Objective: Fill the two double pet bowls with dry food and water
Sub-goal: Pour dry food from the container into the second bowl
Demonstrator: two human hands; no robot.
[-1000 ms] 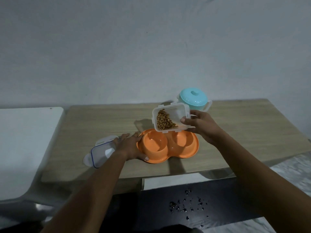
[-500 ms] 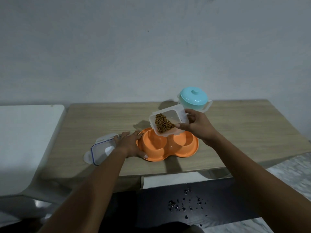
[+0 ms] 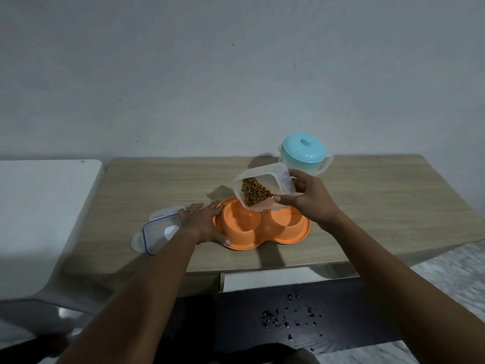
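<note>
An orange double pet bowl (image 3: 278, 239) lies on the wooden table (image 3: 162, 190), both wells bare. My left hand (image 3: 203, 223) grips its left rim. My right hand (image 3: 309, 199) holds a clear plastic container (image 3: 284, 179) tilted mouth-down over the left well. Brown dry food (image 3: 254, 193) has slid toward the container's lower edge. Only one double bowl is in view.
The container's clear lid (image 3: 157, 232) with a blue seal lies left of the bowl, partly under my left wrist. A lidded turquoise jug (image 3: 304, 153) stands behind the container. A white surface (image 3: 39, 206) adjoins the table's left. Dark crumbs (image 3: 288, 315) dot the black floor below.
My right hand has tipped the container further toward the left well, and the dry food has slid down to its lower lip. My left hand has stayed on the bowl's rim.
</note>
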